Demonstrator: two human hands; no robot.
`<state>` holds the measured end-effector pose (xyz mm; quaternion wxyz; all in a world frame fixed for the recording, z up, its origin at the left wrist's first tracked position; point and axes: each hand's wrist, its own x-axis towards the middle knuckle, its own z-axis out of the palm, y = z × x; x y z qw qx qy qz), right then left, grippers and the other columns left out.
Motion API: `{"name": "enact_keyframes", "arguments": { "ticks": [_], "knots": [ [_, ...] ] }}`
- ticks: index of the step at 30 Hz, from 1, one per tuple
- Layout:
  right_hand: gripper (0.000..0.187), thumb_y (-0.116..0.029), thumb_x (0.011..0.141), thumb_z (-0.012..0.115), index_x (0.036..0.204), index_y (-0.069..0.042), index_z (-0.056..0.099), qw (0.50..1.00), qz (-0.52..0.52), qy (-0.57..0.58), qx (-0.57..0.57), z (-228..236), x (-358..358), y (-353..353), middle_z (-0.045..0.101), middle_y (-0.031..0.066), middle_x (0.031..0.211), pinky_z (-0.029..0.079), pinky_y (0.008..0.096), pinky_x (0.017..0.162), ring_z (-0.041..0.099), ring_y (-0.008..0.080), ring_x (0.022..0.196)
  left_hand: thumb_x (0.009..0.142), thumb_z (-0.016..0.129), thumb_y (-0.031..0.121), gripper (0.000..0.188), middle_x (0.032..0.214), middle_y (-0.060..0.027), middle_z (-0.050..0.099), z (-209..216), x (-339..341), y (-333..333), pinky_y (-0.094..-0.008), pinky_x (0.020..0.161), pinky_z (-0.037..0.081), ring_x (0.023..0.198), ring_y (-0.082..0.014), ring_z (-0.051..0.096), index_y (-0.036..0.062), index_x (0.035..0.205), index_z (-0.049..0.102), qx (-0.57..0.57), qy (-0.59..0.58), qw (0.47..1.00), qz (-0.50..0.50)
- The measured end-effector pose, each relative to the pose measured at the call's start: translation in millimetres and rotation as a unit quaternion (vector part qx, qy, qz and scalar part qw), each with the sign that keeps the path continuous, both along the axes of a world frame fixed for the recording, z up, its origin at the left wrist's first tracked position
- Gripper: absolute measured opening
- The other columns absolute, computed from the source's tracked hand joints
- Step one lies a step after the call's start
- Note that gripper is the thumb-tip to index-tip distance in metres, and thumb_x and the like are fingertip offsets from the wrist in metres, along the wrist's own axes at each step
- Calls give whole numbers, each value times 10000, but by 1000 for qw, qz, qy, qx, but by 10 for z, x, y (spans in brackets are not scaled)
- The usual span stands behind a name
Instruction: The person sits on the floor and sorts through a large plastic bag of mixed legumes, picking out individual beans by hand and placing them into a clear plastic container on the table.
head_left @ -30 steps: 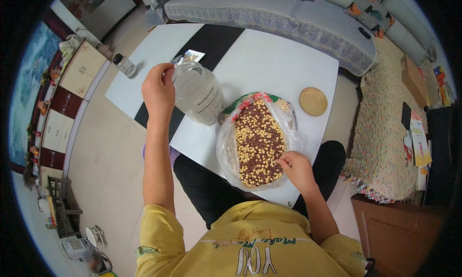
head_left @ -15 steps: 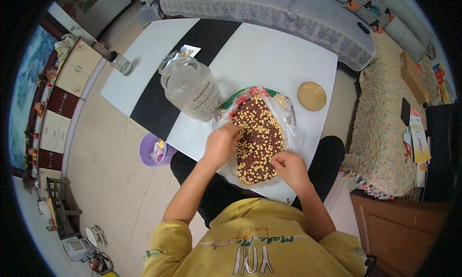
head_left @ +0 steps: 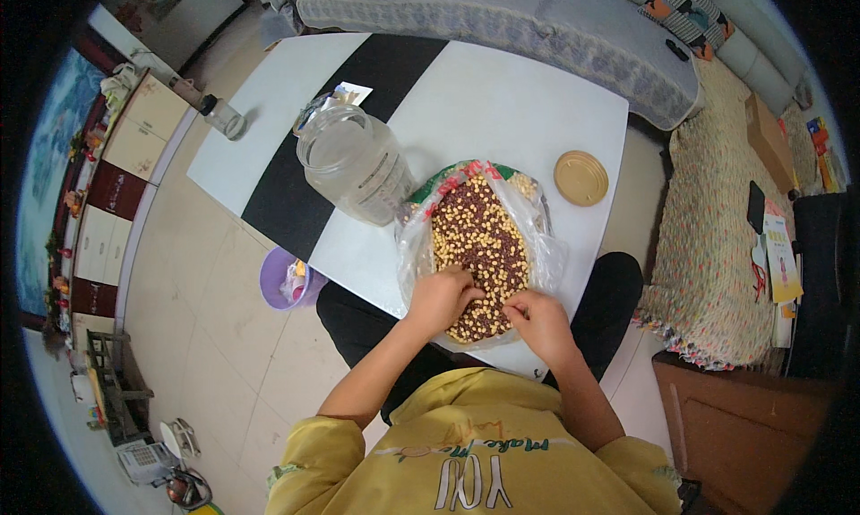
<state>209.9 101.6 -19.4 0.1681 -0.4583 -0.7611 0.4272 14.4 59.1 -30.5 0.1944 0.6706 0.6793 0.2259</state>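
Observation:
An opened plastic bag lies on the table in front of me, holding a mix of small dark red beans and yellow beans. My left hand is over the near left part of the beans, its fingertips pinched together at their surface. At the near right edge of the beans, my right hand also has thumb and fingers pressed together. Whatever either pinch holds is too small or hidden to make out. Left of the bag stands a large clear wide-mouthed jar, open at the top. A round gold lid lies right of the bag.
The white table has a black stripe. A small dark-capped bottle stands at its far left, with a shiny packet behind the jar. A purple bin is on the floor at left; a sofa lies beyond.
My left hand has moved toward me and slightly right, from the upper left of the beans to their near left part. My right hand has barely shifted.

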Motion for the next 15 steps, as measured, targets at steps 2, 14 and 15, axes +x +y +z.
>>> {"name": "enact_keyframes", "arguments": {
  "ticks": [2,14,15],
  "knots": [
    [144,-121,765,673,886,-54,635,1000,-3,-11,-2,25,11,1,613,117,860,497,373,675,627,296,761,750,698,260,236,844,-121,594,90,65,-122,-419,648,481,763,-338,605,46,812,618,-35,13,999,-20],
    [218,-39,722,688,928,-35,617,996,1,-94,5,79,22,-39,600,117,868,499,353,714,626,273,801,765,639,83,159,827,-124,620,12,-85,-297,-390,654,495,742,-333,617,65,921,660,10,-22,998,56],
    [200,-44,727,684,916,-34,619,995,-5,-97,-5,81,21,-36,605,116,847,499,351,708,626,271,795,760,635,78,170,824,-113,610,-26,-91,-294,-394,648,495,743,-328,615,79,927,659,25,-28,998,52]
  ]
}}
